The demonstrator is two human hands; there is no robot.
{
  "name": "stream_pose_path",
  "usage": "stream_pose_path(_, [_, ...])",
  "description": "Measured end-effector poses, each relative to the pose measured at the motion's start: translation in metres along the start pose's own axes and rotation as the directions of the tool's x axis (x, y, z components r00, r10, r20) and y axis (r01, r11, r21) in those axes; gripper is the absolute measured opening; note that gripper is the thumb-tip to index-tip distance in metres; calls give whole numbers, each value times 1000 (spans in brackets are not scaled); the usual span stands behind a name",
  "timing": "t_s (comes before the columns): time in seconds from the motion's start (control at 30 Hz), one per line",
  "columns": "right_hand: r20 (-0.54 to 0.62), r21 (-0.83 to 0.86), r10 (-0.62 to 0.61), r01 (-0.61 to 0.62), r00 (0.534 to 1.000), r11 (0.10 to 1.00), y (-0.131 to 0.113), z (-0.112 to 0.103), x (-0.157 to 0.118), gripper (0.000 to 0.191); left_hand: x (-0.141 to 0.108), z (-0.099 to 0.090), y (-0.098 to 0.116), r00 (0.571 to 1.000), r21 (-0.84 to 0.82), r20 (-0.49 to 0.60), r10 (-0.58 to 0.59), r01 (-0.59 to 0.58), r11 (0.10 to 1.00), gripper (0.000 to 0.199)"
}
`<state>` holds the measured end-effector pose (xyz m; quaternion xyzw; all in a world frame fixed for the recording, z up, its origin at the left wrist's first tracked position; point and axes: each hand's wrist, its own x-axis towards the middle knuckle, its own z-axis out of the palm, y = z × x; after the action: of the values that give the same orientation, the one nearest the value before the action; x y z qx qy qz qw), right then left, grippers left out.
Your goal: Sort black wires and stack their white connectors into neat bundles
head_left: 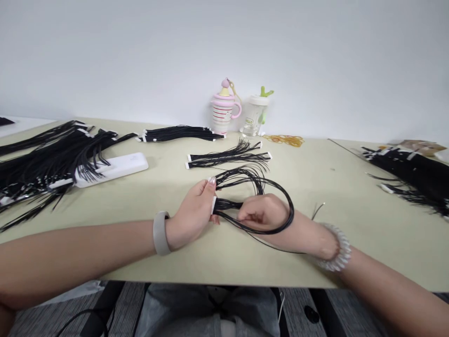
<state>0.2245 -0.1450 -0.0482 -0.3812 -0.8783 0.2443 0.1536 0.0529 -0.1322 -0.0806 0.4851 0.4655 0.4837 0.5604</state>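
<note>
Near the middle of the table, my left hand is closed on a bundle of black wires, by its white connector. My right hand is closed round wires of the same bundle, just right of the connector. A loop of the wires curves over the back of my right hand and wrist, and one thin strand trails below it. Beyond my hands lie two short wire bundles with white connectors, their loose ends fanned out to the right.
Piles of black wires lie at the left and right, with a white case beside the left pile. Further back are another wire bundle, a pink cup, a clear bottle and yellow rubber bands.
</note>
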Motion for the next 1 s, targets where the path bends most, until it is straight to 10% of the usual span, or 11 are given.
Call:
stream_pose_path(0.17, [-304,-267,98,-184,948,946,9,-42,-18,12,-1,2,3,999,-28,-5,-43,42,999,31])
stream_pose_path(0.27, [-739,-59,141,-272,658,960,19,-61,-24,10,-2,2,5,998,-37,8,-61,62,997,29])
stream_pose_path(0.33, [-894,135,134,-27,428,990,26,-68,-24,14,-2,2,5,998,-32,23,-61,62,998,30])
stream_pose_path(0.43, [-922,324,208,357,327,876,32,-72,-19,18,-2,1,4,997,-15,45,-56,57,998,32])
stream_pose_path(0.57, [-862,420,297,251,410,872,23,-62,-13,32,-4,0,5,995,21,85,-56,55,998,35])
stream_pose_path(0.77, [-515,79,63,-27,855,997,5,-24,-1,10,-4,-2,4,989,47,145,-13,6,999,37])
stream_pose_path(1.0, [-337,-283,-167,69,927,957,8,-12,4,16,-4,-4,0,982,82,186,16,-32,996,40])
